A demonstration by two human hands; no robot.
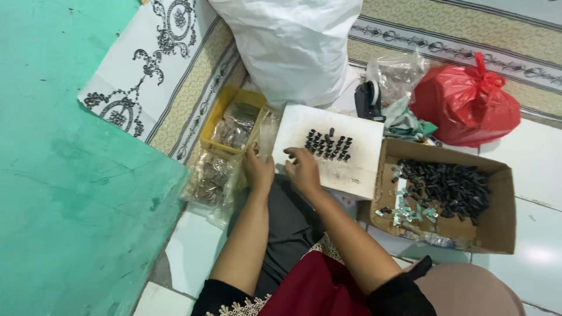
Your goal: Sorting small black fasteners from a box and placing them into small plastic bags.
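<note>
Nearest the camera sit the person's lap, a dark red cloth and black sleeves, with both forearms reaching forward to the white board (357, 169), the landmark for everything here. The left hand (258, 169) rests at the board's near left corner, fingers curled together around what looks like a small clear plastic packet; whether it pinches a part inside cannot be told. The right hand (303, 168) lies on the board's near left edge, its fingers (291, 153) loosely bent and nearly closed, tips touching the surface just beside the cluster of small black caps (329, 145); it seems to hold nothing large, though a single cap between the fingertips would be hidden. The caps stand upright in tight rows near the middle of the board. A likely slip: a sideways brush of the right fingers could topple the nearest standing caps, since they are packed close and narrow, and a nudge to the board itself, which overhangs the knee, could tip the whole group. To the right of the board a cardboard box (497, 222) holds a heap of more black caps and pale metal bits. Left of the board a yellow tray (218, 120) carries bagged parts. Beyond the board sit a white sack (293, 47) and a red bag (465, 102).
</note>
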